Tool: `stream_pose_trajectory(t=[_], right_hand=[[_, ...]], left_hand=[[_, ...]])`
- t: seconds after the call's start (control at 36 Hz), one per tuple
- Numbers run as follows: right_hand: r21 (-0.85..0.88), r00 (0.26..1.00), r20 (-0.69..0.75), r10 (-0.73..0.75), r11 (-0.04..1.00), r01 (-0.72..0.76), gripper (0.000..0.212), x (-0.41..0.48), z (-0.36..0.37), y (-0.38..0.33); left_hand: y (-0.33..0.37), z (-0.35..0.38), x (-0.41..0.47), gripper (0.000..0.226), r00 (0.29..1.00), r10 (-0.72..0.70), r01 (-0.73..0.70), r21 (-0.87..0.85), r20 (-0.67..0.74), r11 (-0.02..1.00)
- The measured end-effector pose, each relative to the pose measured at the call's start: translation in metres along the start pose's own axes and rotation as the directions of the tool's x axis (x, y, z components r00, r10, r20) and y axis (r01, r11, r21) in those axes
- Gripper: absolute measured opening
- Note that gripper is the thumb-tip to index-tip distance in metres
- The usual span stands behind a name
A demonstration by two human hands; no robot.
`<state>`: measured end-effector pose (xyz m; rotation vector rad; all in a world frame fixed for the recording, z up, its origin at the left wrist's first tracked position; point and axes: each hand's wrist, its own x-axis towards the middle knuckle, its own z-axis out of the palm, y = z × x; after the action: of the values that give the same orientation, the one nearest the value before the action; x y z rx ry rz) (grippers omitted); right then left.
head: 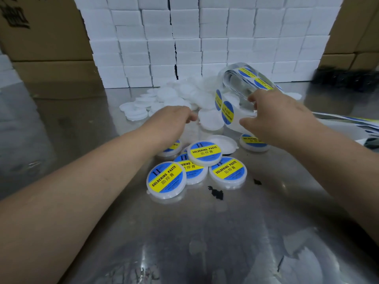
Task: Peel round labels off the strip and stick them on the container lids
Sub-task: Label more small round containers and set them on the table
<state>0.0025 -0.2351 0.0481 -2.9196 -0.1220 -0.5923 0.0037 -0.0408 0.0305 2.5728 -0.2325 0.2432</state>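
The steel table (pixel 205 232) lies bare and roomy behind my wrists, while ahead my right hand (pixel 274 117) pinches the label strip (pixel 235 113) at its edge, my left hand (pixel 174 121) curls loosely beside a blank lid (pixel 211 120), fingers hidden, and labelled lids (pixel 167 178) crowd beneath.

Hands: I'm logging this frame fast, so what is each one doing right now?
Left hand: partly curled, reaching toward a blank lid; any contact cannot be told.
Right hand: closed on the label strip, thumb and fingers pinching it.
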Motion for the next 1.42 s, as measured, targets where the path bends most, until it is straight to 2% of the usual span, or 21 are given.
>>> stream_pose_trajectory(t=[0.08,0.14,0.19,0.31,0.47,0.56,0.69,0.78,0.86,0.94,1.0,1.11,1.19,1.25,1.31,1.36,1.42], right_hand=[[-0.051,0.999,0.048,0.004,0.999,-0.002,0.029,0.000,0.001,0.001],[-0.060,0.998,0.061,-0.001,0.998,0.005,0.031,0.000,0.001,0.001],[-0.046,0.998,0.059,-0.001,0.999,0.003,0.035,0.000,0.000,0.001],[-0.023,0.999,0.044,-0.008,1.000,0.009,0.038,-0.001,-0.002,0.000],[-0.072,1.000,0.006,-0.011,0.997,0.012,0.025,-0.002,-0.007,-0.001],[-0.086,1.000,-0.003,-0.023,0.996,0.022,0.022,-0.004,-0.007,-0.002],[-0.089,0.999,-0.029,-0.022,0.996,0.019,0.019,-0.003,-0.007,-0.002],[-0.078,0.999,-0.038,-0.026,0.997,0.023,0.013,-0.003,-0.007,-0.003],[-0.052,0.999,-0.031,-0.023,0.998,0.021,0.009,-0.004,-0.008,-0.004],[-0.015,0.999,-0.037,-0.008,1.000,0.007,0.011,-0.005,-0.009,-0.004],[0.005,0.999,-0.043,0.004,1.000,-0.004,0.014,-0.004,-0.008,-0.004],[0.022,0.999,-0.041,0.010,1.000,-0.009,0.015,-0.005,-0.008,-0.005],[0.035,0.999,-0.046,0.018,0.999,-0.017,0.015,-0.005,-0.009,-0.006],[0.041,0.998,-0.051,0.024,0.999,-0.022,0.015,-0.005,-0.008,-0.006],[0.055,0.998,-0.054,0.030,0.998,-0.027,0.016,-0.005,-0.007,-0.006],[0.065,0.998,-0.056,0.025,0.998,-0.022,0.017,-0.006,-0.006,-0.006],[0.050,0.998,-0.061,0.006,0.999,-0.003,0.014,-0.007,-0.005,-0.006]], left_hand=[[-0.002,-0.001,0.008,0.033,0.999,-0.053,0.053,-0.015,-0.007,0.998],[0.002,-0.004,0.011,0.026,0.996,-0.081,0.076,-0.126,-0.030,0.989],[0.007,-0.004,0.019,0.028,0.997,-0.057,0.048,-0.143,-0.057,0.989],[0.022,-0.005,0.034,0.032,1.000,-0.004,0.004,-0.013,-0.016,1.000],[0.032,0.006,0.056,0.035,0.985,0.030,-0.068,0.224,0.172,0.972],[0.033,0.013,0.058,0.033,0.974,0.020,-0.076,0.245,0.224,0.967],[0.034,0.017,0.055,0.019,0.976,0.078,-0.111,0.161,0.202,0.981],[0.034,0.022,0.056,0.031,0.968,0.080,-0.140,0.247,0.236,0.959],[0.031,0.027,0.060,0.046,0.975,0.079,-0.135,0.274,0.206,0.952],[0.027,0.031,0.063,0.073,0.977,0.096,-0.142,0.244,0.193,0.959],[0.025,0.033,0.065,0.067,0.982,0.101,-0.143,0.281,0.161,0.949],[0.019,0.035,0.069,0.038,0.989,0.128,-0.148,0.392,0.076,0.908],[0.016,0.033,0.065,0.023,0.974,0.222,-0.214,0.455,0.035,0.864],[0.014,0.031,0.063,0.022,0.960,0.280,-0.243,0.476,-0.008,0.845],[0.012,0.032,0.063,0.021,0.957,0.283,-0.229,0.430,-0.064,0.873],[0.010,0.032,0.065,0.023,0.971,0.210,-0.167,0.298,-0.117,0.940],[0.010,0.033,0.067,0.043,0.989,0.123,-0.106,0.190,-0.079,0.976]])
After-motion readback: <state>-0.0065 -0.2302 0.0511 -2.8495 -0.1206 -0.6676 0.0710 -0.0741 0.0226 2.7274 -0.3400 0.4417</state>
